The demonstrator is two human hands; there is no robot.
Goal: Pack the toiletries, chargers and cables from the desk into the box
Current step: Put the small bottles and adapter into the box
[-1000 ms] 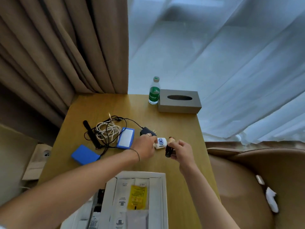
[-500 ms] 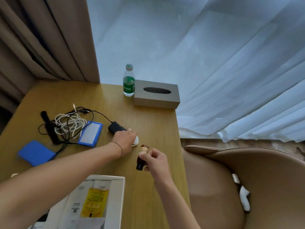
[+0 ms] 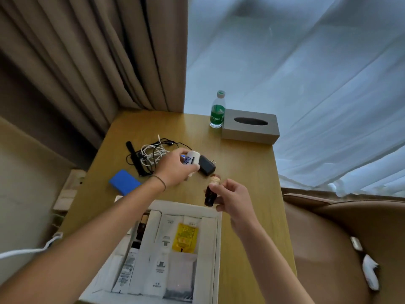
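My left hand holds a small white charger with a blue print, lifted above the desk. Just right of it a black plug adapter lies on the wood. My right hand grips a small dark brown bottle with a pale ribbed cap, just beyond the far edge of the white box. The box holds several sachets, a yellow packet and dark bottles. A tangle of white and black cables and a blue case lie to the left.
A green-labelled water bottle and a grey tissue box stand at the desk's far edge. Brown curtains hang on the left, sheer white ones on the right. A brown chair sits close to the desk's right side.
My left hand has lifted the white charger off the desk. My right hand has brought the brown bottle closer to the box. The view has swung left and down, showing more of the box.
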